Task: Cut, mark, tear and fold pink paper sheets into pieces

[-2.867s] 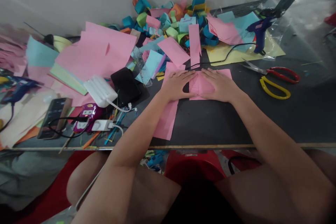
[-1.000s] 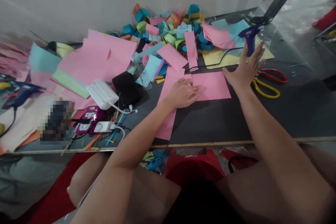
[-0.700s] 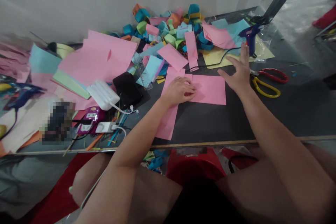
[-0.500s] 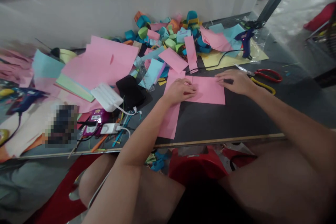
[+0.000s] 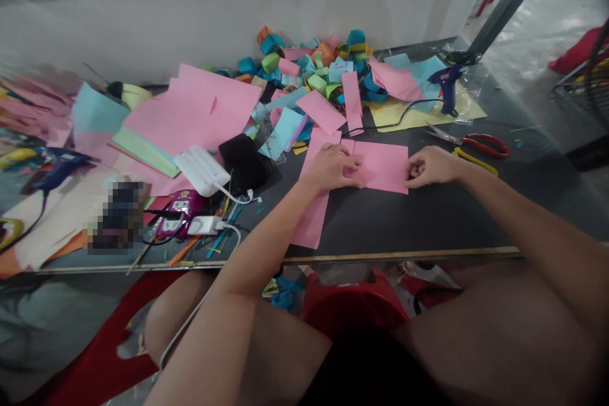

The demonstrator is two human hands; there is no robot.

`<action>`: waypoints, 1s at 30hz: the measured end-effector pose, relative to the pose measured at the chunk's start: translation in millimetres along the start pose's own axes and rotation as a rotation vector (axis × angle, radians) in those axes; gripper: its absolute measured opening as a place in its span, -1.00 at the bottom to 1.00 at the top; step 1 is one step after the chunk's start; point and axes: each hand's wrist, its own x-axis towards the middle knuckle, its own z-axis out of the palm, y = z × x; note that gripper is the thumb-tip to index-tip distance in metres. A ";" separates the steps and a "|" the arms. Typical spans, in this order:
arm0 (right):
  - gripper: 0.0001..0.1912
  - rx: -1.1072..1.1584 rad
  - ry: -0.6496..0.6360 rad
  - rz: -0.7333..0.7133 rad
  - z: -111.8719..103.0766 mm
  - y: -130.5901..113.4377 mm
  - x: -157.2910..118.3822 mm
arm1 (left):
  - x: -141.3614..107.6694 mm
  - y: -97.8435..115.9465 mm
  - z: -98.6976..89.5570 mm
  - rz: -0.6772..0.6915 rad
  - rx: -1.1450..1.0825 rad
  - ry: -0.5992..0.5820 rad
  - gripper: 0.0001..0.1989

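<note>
A rectangular sheet of pink paper point(image 5: 385, 162) lies on the dark table before me. Its left part overlaps a long pink paper strip point(image 5: 310, 225) that reaches toward the table's front edge. My left hand point(image 5: 333, 168) rests on both papers, fingers apart and bent, pressing down near the sheet's left side. At the sheet's right edge, my right hand point(image 5: 432, 166) has its fingers curled and closed, with thumb and forefinger at the paper's border. Scissors point(image 5: 457, 139) with one red and one yellow handle lie just beyond my right hand, blades parted.
Colourful paper loops point(image 5: 316, 70) are heaped by the wall. A blue glue gun point(image 5: 447, 85) stands at the back right; another glue gun point(image 5: 57, 168) is far left. Large pink sheets point(image 5: 190, 108), a white power bank point(image 5: 202, 170) and a black pouch point(image 5: 243, 162) fill the left side.
My right hand has moved from the sheet's upper right corner down along its right edge, and its fingers have curled in. My left hand stays on the paper. The view has shifted slightly.
</note>
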 end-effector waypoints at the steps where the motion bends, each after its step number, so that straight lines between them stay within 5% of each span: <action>1: -0.70 -0.047 0.008 -0.027 -0.3 -2.4 -0.9 | -0.3 -0.4 0.0 0.004 -0.002 0.000 -0.61; 11: -0.83 -0.040 -0.089 -0.051 -3.6 -8.8 0.7 | -5.0 -4.3 0.3 0.000 -0.003 0.003 -0.56; 16: -0.77 -0.092 -0.031 -0.106 -2.8 -8.3 -2.5 | -5.6 -4.6 -0.2 0.003 0.005 0.012 -0.57; 30: -0.52 -0.018 -0.103 0.014 -5.3 -10.6 -0.2 | -3.4 6.5 5.1 0.081 0.179 0.121 -0.66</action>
